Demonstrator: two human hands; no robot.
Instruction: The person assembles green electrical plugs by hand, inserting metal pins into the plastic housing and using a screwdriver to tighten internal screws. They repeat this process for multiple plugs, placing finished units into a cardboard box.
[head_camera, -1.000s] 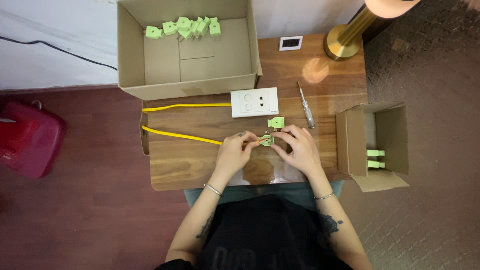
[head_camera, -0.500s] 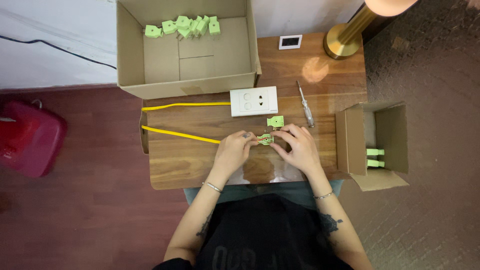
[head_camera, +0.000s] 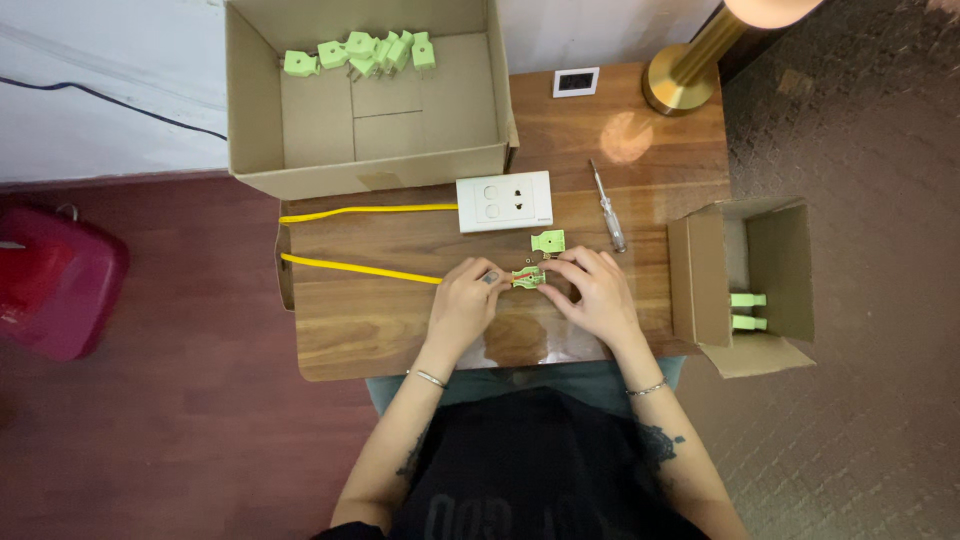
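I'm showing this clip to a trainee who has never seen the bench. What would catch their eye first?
Most likely the two hands at the table's front edge: the left hand and right hand meet over a small green plug part with a bright yellow cable running off to the left. Next, the big open cardboard box at the back, with a row of green plugs inside.

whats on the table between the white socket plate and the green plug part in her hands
In the head view, a loose green plug cover lies between the white socket plate and the open green plug that both hands hold; otherwise bare wood.
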